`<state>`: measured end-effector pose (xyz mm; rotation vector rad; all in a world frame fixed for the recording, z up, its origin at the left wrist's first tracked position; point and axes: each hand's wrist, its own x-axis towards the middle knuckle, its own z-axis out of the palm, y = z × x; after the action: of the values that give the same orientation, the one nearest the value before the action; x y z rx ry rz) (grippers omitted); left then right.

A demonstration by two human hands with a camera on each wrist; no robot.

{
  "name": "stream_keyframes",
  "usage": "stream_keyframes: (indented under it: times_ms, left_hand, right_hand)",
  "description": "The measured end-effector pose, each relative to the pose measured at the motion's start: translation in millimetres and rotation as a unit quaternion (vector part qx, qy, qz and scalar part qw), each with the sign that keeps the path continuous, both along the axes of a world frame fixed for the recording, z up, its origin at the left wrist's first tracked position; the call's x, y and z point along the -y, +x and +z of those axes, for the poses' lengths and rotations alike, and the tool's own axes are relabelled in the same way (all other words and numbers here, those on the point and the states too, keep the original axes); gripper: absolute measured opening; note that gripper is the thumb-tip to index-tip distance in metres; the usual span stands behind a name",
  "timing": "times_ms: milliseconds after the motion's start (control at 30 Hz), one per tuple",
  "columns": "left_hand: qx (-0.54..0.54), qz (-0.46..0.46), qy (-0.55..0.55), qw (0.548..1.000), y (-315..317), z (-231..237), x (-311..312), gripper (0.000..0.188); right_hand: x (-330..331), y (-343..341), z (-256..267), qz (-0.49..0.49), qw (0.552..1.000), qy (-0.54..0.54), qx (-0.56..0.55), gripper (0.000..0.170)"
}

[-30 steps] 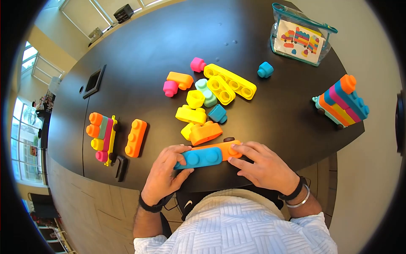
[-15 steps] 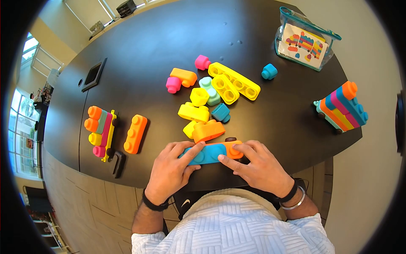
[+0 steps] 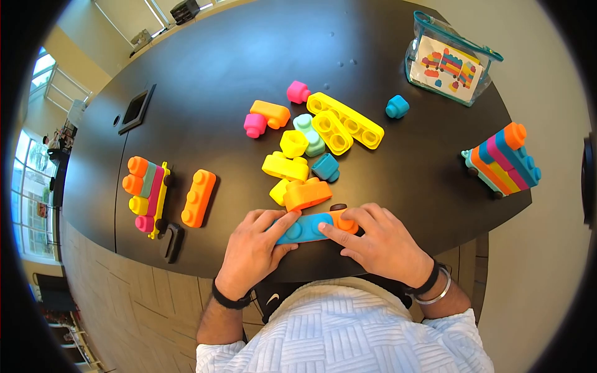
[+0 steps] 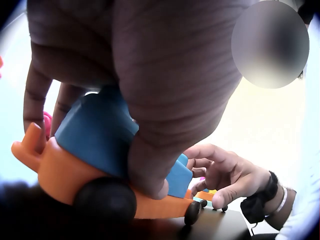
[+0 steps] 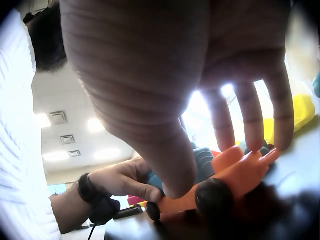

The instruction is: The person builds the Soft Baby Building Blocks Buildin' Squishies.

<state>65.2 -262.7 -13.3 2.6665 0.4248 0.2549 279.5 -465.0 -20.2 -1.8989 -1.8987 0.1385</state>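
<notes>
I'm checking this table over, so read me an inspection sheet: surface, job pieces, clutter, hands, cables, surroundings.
Surface: dark table, small spots toward its far side.
Job pieces: blue block on an orange wheeled base.
Clutter: loose blocks beyond the hands; wheeled stacks at left and right; black piece near the left stack; clear bag at far right.
Hands: left hand grips the blue block; right hand holds the wheeled base.
Cables: thin cord hanging below the left wrist; where it leads isn't visible.
Surroundings: windows at left, tiled floor.
</notes>
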Motion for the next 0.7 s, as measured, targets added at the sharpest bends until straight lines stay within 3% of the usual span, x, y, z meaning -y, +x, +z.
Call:
stream_keyframes:
  times_ms: [133,267,567,700]
  left_hand:
    - [-0.012,0.023,-0.023,0.999,-11.5,3.8,7.7,0.066]
    - [-0.004,0.039,-0.027,0.999,-22.5,0.9,12.7,0.066]
    - [0.036,0.053,-0.021,0.998,-30.6,-7.1,13.4,0.065]
    - [0.043,0.052,-0.023,0.997,-31.2,-9.6,14.4,0.066]
  right_hand:
    - [-8.6,10.4,6.1,0.056,0.997,-0.042,-0.036,0.062]
    - [-28.4,20.8,18.5,0.044,0.998,-0.018,-0.032,0.056]
    - [-109.0,48.0,16.7,0.081,0.991,0.072,0.078,0.035]
    - [-147.0,48.9,-12.0,0.066,0.979,0.121,0.149,0.035]
